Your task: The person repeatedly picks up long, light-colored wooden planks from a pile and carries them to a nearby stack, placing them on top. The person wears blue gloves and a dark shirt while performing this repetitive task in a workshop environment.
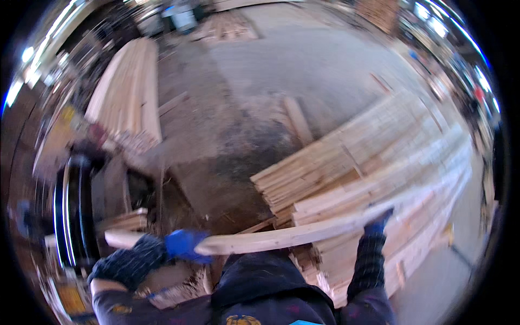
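Observation:
A long pale wooden board [287, 236] lies across in front of my body, its left end near my waist and its far end running out over the stacked lumber on the right. At that left end is my left hand [187, 245] in a blue glove, closed on the board; its fingers are partly blurred. Farther along, my right hand [379, 222], also in a blue glove, grips the board's near edge. Dark knitted sleeves cover both forearms. Beneath and beyond the board, a wide stack of planks [336, 157] slants away to the right.
Another long pile of boards [127, 86] stands at the far left. A black machine part with shiny vertical edges [76, 211] is close on my left. One loose plank [298, 120] rests on the concrete floor [303, 59] beyond the stack. More lumber [225, 26] lies at the back.

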Motion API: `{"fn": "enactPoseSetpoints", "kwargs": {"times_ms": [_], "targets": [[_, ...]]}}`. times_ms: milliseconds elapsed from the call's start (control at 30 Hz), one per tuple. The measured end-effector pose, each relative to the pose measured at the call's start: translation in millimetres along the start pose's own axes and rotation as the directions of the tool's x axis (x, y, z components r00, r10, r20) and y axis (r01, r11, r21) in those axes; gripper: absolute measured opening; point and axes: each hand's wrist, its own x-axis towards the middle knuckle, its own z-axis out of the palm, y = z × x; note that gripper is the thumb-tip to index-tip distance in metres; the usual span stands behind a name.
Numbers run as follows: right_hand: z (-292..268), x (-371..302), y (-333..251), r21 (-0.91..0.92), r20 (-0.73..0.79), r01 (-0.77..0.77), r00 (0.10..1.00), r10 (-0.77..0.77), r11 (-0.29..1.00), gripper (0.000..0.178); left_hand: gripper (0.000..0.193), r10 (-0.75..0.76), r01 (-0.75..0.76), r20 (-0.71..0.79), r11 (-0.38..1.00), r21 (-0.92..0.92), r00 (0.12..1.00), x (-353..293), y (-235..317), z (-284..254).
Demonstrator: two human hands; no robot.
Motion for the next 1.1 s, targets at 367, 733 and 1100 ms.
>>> {"fn": "enactPoseSetpoints", "kwargs": {"times_ms": [367,733,1100], "targets": [[150,-93,71,0.070,0.456,-0.029,0.890,-0.006,0.997,0.067,0.091,0.074,0.150,-0.470,0.895,0.421,0.880,21,-45,-43],[317,-139,54,0.264,0.385,-0.171,0.921,0.059,0.949,0.091,0.081,0.120,0.185,-0.657,0.909,0.375,0.744,-119,-199,-93],[326,-162,268,0.405,0.283,-0.355,0.925,0.253,0.843,0.087,0.061,-0.280,0.469,-0.688,0.877,0.099,0.669,-210,-356,-79]]}}
